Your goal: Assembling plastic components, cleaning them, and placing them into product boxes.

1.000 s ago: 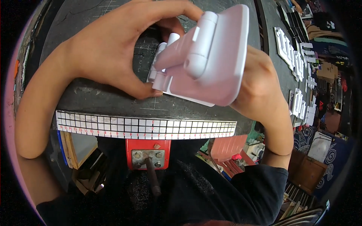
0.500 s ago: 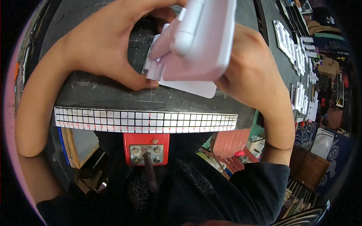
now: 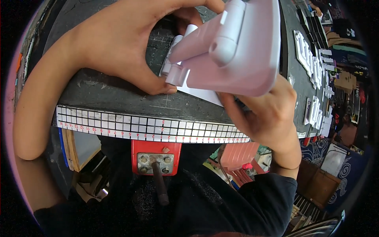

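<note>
A white plastic folding phone stand (image 3: 244,51) rises from the dark work surface, its hinged arm and broad rounded plate leaning to the right. My left hand (image 3: 122,43) curves round its hinge end, thumb pressed at the near side of the hinge barrel and fingers reaching to the far side. Behind the plate is my right hand (image 3: 270,112), closed at the stand's right side with its thumb by the flat white base (image 3: 199,94). The plate hides most of the right fingers, so their exact hold does not show.
A white gridded ruler strip (image 3: 158,128) runs along the near table edge. Below it sits a red bracket (image 3: 156,158) with a metal rod pointing toward me. White plastic parts (image 3: 306,53) lie in rows at the right. A pinkish chair (image 3: 239,156) stands under the table's right side.
The stand's upper plate has swung right and shows more of its hinged arm. My right hand has moved right and nearer to me; my left hand stays at the hinge.
</note>
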